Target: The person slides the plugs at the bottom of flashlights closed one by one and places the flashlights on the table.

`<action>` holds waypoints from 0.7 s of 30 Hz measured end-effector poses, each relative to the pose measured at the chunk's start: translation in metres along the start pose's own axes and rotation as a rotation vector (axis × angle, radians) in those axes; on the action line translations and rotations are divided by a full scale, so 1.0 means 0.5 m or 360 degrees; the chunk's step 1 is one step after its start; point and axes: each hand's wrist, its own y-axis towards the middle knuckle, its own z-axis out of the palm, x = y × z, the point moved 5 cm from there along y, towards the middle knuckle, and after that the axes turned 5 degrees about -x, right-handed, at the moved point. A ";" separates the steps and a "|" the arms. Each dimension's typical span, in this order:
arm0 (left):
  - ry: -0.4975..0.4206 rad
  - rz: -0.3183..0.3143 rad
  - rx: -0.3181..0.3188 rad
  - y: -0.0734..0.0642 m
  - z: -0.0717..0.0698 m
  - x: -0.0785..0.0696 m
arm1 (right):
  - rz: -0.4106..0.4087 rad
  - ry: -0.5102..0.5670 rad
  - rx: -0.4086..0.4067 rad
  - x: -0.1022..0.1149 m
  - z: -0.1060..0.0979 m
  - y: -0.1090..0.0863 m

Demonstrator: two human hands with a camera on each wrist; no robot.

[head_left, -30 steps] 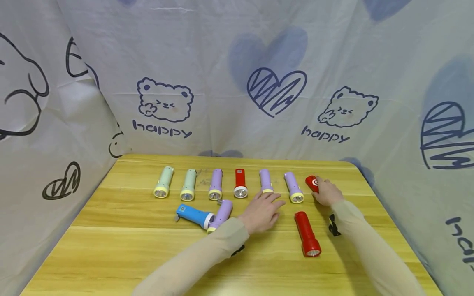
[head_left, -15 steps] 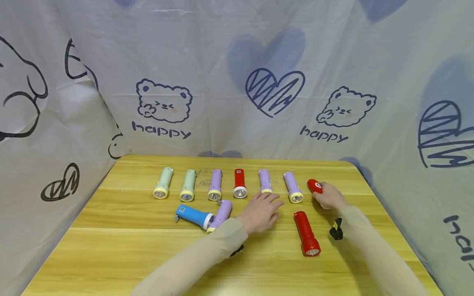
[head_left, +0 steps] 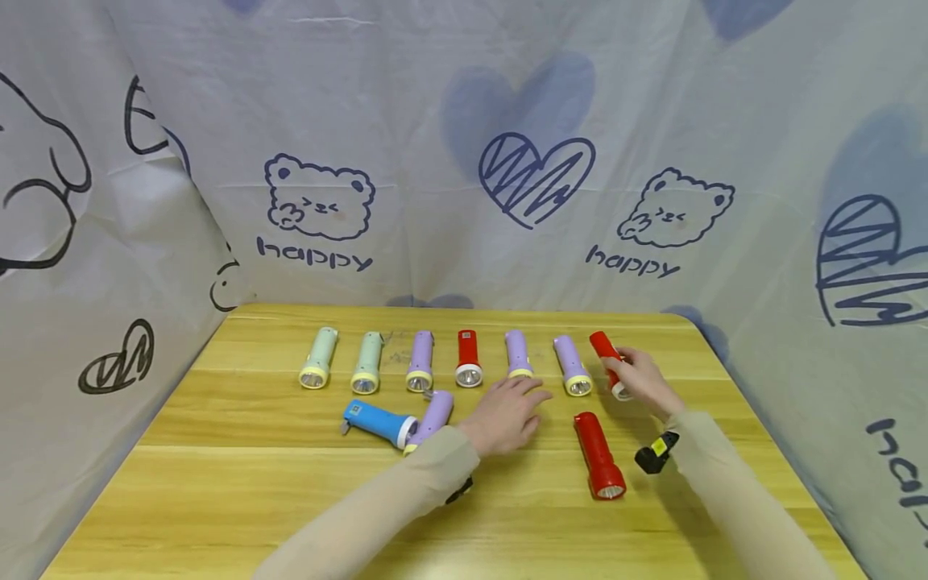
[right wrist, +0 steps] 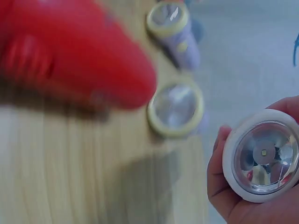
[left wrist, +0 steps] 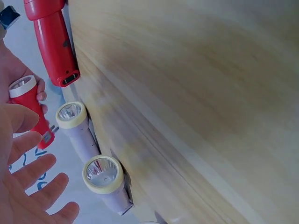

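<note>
My right hand [head_left: 647,380] grips a red flashlight [head_left: 606,351] with a white head at the right end of the back row. In the right wrist view its lens [right wrist: 264,154] faces the camera, with fingers [right wrist: 219,175] wrapped around it. My left hand [head_left: 503,415], fingers spread and relaxed, is just in front of a purple flashlight [head_left: 517,351] and holds nothing. Another purple flashlight [head_left: 572,366] lies between the two hands. An all-red flashlight [head_left: 599,457] lies nearer me, between the forearms.
Further left in the row are a red flashlight [head_left: 468,358], a purple one [head_left: 421,361] and two pale green ones [head_left: 368,362]. A blue flashlight [head_left: 378,422] touches a purple one [head_left: 437,414] beside my left forearm. A printed cloth [head_left: 464,242] stands behind the wooden table [head_left: 217,483].
The red flashlight in my right hand has turned from lying mostly hidden under the hand to pointing its head toward me, in line with the row. My left hand has barely moved.
</note>
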 end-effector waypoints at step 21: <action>-0.0829 -0.0381 -0.0171 -0.039 -0.047 0.083 | -0.0075 0.0419 0.0057 0.128 0.092 -0.062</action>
